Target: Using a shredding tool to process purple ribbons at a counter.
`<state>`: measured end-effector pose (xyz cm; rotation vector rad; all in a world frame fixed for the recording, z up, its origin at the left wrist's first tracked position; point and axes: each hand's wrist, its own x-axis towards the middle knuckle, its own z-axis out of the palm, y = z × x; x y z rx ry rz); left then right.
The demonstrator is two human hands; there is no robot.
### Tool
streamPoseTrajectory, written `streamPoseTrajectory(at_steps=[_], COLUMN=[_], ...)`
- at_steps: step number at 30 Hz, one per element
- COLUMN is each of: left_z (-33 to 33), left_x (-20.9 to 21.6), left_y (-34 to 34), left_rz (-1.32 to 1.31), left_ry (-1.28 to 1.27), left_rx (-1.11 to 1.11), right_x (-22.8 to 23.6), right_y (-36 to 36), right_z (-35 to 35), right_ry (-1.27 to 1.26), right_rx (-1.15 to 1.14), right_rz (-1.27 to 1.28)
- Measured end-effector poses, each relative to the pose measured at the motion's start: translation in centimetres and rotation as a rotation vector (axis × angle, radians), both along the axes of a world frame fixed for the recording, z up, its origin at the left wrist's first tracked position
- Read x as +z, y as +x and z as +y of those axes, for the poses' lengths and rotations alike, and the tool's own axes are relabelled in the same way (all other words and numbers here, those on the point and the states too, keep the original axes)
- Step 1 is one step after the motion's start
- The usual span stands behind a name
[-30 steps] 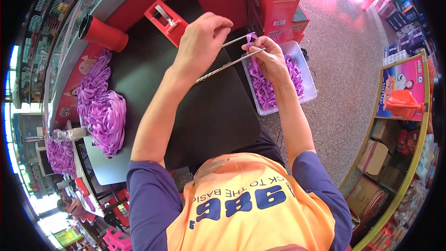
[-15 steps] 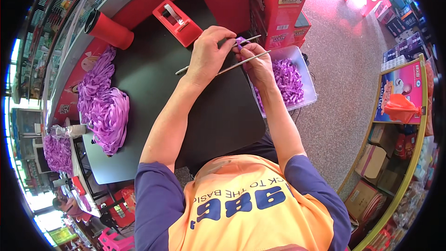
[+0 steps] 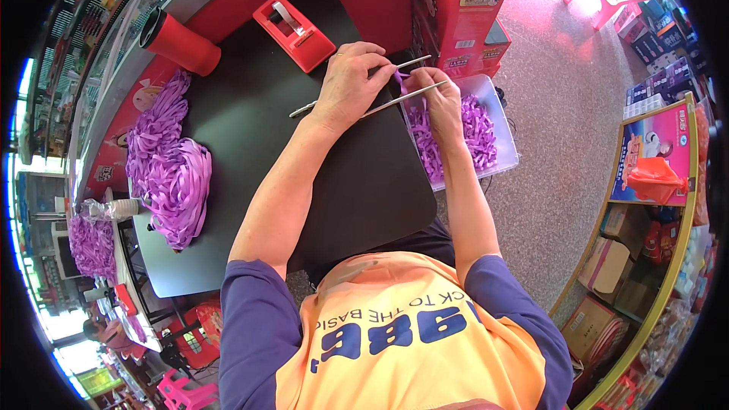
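Two thin, straight metal rods (image 3: 406,97) run slantwise and roughly parallel over the far right part of the black table (image 3: 364,182). My left hand (image 3: 351,87) is closed around them, its thumb and fingers close to a strip of purple ribbon (image 3: 401,80) at the rods. My right hand (image 3: 440,102) pinches this ribbon from the right side; its fingertips are partly hidden by the near rod. Below my right hand stands a pale plastic bin (image 3: 507,133) filled with short purple ribbon pieces (image 3: 478,133).
A red tape dispenser (image 3: 304,45) and a red tumbler with a dark lid (image 3: 186,45) stand at the table's far side. Long purple ribbon bundles (image 3: 178,182) lie along its left edge. Red cartons (image 3: 463,7) rise beyond the bin. Shelves with boxes (image 3: 607,266) line the right.
My right hand has shifted slightly right and down, away from my left fingers, with the ribbon between them. My left hand has moved slightly right with the rods.
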<state>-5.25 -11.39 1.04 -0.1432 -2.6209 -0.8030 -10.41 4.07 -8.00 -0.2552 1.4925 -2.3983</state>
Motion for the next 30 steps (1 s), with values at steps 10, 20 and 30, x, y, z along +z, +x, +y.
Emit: streamPoseTrajectory(at_steps=[10, 20, 30], left_z=[0.1, 0.3, 0.6], left_x=[-0.3, 0.4, 0.6], left_y=[-0.2, 0.3, 0.2], left_rz=[0.018, -0.001, -0.022], left_ry=[0.007, 0.005, -0.005], left_rx=[-0.02, -0.008, 0.004], right_x=[0.8, -3.9, -16.9], right_y=[-3.4, -3.1, 0.0], right_z=[-0.2, 1.3, 5.0], right_ry=[0.393, 0.789, 0.705], right_rx=[0.345, 0.091, -0.045], right_rz=[0.333, 0.379, 0.121])
